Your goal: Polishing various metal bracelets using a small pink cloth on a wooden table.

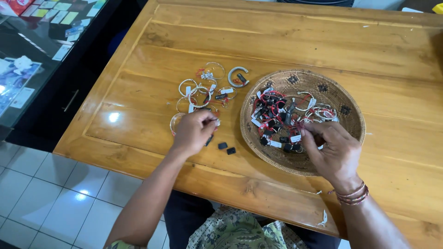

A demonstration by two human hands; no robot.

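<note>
A round woven basket tray (339,94) lies on a wooden table (295,41). It holds several silver bracelets with red strings, white tags and small black tags. My right hand (330,150) reaches into the tray's near side, fingers pinched on a red-stringed piece in the pile. My left hand (194,131) rests on the table left of the tray, fingers curled around a small black tag and a bracelet. Several silver bangles (200,90) with tags lie spread on the table just beyond my left hand. An open silver cuff (237,76) lies near them.
Two small black tags (227,147) lie loose on the table between my hands. A glass display counter (32,50) with cards stands at the left. White floor tiles (50,203) show below the table's near edge. My patterned clothing (230,230) is at the bottom.
</note>
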